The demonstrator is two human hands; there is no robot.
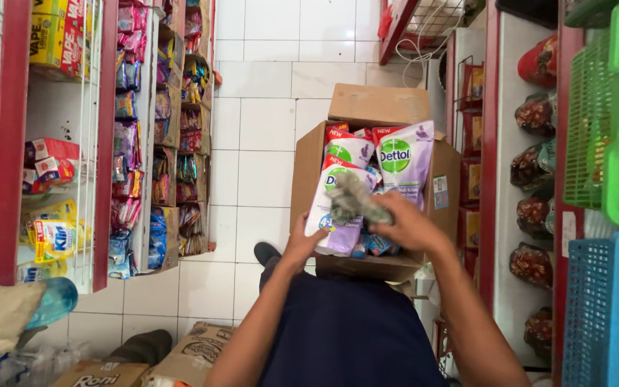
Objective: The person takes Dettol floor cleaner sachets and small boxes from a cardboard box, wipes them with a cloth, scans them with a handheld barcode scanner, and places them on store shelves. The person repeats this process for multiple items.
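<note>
An open brown cardboard box (308, 168) stands on the white tiled floor in front of me, filled with white and lilac refill pouches (404, 159). My left hand (304, 242) grips the lower edge of one upright pouch (331, 215) at the box's near side. Just above that pouch, my right hand (406, 222) holds a crumpled grey-green cloth (352, 201), which is blurred. Both forearms reach forward over my dark blue clothing.
Red-framed wire shelves (102, 143) with hanging sachets and boxes line the left. On the right stand a red rack with dark packets (535, 168), a green basket (607, 122) and a blue basket (607, 301). More cardboard boxes (195, 351) lie at the lower left.
</note>
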